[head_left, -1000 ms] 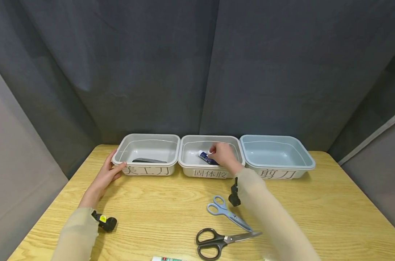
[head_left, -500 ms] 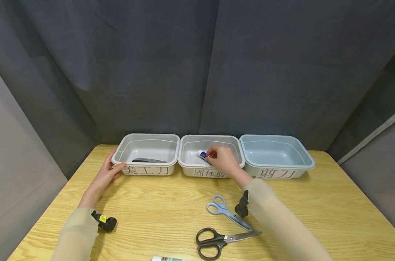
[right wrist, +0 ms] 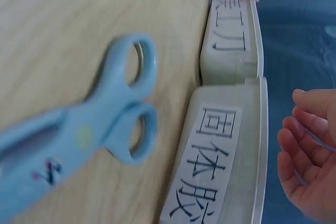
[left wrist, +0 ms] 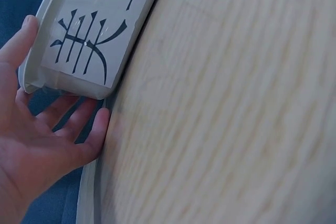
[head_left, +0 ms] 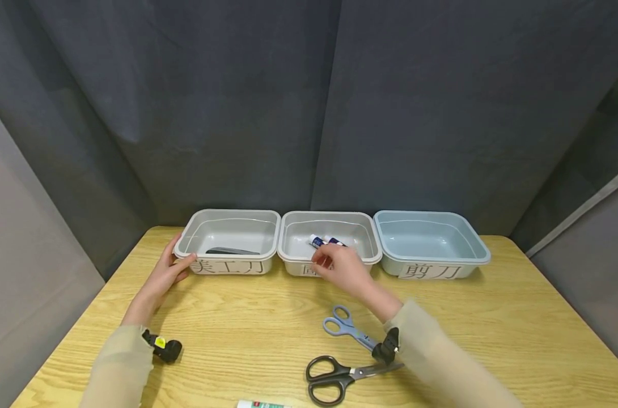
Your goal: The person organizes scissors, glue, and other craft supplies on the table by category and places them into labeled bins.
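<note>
My left hand [head_left: 162, 279] holds the left corner of the left grey bin [head_left: 242, 226], thumb at the rim and fingers against its end, as the left wrist view also shows. In that bin lies a dark, slim utility knife [head_left: 232, 251], partly hidden by the front wall. My right hand [head_left: 346, 273] hovers over the front rim of the middle grey bin [head_left: 293, 226], fingers loosely curled with nothing between them. Two blue glue sticks with white caps [head_left: 316, 241] lie inside, partly covered by this hand. In the right wrist view the right hand [right wrist: 315, 150] is beside the bin's rim.
To the right stands a blue bin [head_left: 426, 226]. Blue-handled scissors [head_left: 342, 324], partly behind the right wrist camera, and black-handled scissors [head_left: 334, 378] lie on the wooden table [head_left: 227, 328]. A white and green tube [head_left: 260, 404] is cut off at the bottom edge.
My right hand has let go of a glue stick in the middle bin and drawn back toward the front rim. The left hand has stayed in place.
</note>
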### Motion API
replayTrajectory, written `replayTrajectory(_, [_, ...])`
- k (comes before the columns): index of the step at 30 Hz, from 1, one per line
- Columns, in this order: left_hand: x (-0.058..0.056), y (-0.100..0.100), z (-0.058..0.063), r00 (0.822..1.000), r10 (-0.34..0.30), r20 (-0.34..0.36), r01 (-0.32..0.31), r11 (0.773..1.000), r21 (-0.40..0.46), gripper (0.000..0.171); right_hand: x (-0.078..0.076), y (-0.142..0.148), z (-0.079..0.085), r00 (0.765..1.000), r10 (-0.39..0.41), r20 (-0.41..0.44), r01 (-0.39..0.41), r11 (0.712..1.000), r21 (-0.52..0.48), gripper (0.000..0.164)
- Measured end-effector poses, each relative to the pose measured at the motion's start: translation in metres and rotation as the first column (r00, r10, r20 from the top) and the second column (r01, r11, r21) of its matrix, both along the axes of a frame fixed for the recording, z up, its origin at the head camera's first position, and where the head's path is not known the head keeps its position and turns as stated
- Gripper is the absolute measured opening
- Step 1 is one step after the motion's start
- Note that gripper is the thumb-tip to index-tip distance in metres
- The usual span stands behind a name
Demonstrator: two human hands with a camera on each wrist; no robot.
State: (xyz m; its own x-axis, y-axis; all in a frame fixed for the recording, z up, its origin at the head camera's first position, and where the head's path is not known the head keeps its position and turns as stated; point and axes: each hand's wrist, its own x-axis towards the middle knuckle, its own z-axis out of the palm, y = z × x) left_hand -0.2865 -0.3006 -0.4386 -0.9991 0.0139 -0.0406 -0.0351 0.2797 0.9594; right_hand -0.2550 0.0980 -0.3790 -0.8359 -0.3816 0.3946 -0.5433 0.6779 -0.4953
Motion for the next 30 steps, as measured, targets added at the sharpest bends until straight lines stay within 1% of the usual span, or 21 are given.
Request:
replayTrajectory(5, [0.001, 0.0, 0.0, 1.0, -0.002, 0.005, 0.002, 1.0, 0.002, 0.082, 0.016, -0.003, -0.008, 0.998, 0.065, 0.026, -0.065, 0.998, 0.007, 0.01])
replayTrajectory(11, [0.001, 0.0, 0.0, 1.0, -0.004, -0.003, 0.004, 1.0, 0.0, 0.08, 0.033, -0.006, -0.017, 0.994, 0.08, 0.076, -0.084, 0.996, 0.044, 0.016])
replayTrajectory(15, [0.002, 0.001, 0.001, 1.0, -0.002, 0.004, 0.002, 1.0, -0.001, 0.082, 0.045, -0.01, -0.018, 0.991, 0.109, 0.08, -0.113, 0.993, 0.046, 0.017])
replayTrajectory(19, [0.003, 0.002, 0.001, 1.0, 0.003, 0.007, -0.003, 1.0, -0.002, 0.082, 0.057, -0.014, -0.018, 0.985, 0.141, 0.096, -0.148, 0.986, 0.075, 0.019])
replayTrajectory(25, [0.002, 0.002, 0.001, 1.0, 0.001, 0.001, -0.001, 1.0, -0.006, 0.082, 0.072, -0.02, -0.021, 0.97, 0.208, 0.13, -0.22, 0.971, 0.093, 0.024])
replayTrajectory(30, [0.0, 0.002, 0.0, 1.0, -0.001, -0.004, 0.001, 1.0, -0.001, 0.08, 0.085, -0.025, -0.023, 0.946, 0.285, 0.155, -0.306, 0.942, 0.136, 0.032])
